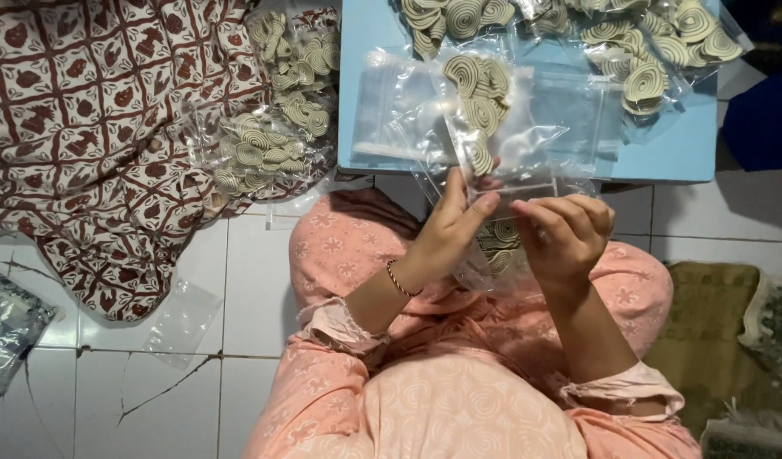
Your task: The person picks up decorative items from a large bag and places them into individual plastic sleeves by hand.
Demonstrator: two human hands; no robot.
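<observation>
Far to the left of the grip, a brown patterned cloth lies on the white tiled floor, with filled clear packets of spiral snacks resting on its edge. The left hand is closed on the near edge of a clear plastic bag, thumb against fingers, and the bag is held up between the two hands, above the lap. Inside it, pale coiled spiral snacks are stacked (ridged, flat and shell-like in outline). The right hand is pinched on the same edge, just beside the left; whether the strip is already pressed together cannot be told, since the film is glossy and crumpled there. The seal is best made by keeping the edge taut and flat between both pinches, so that the thin, slippery film is not creased. Beyond the grip, a light blue low table carries more filled bags, and to the right lies a green mat.
</observation>
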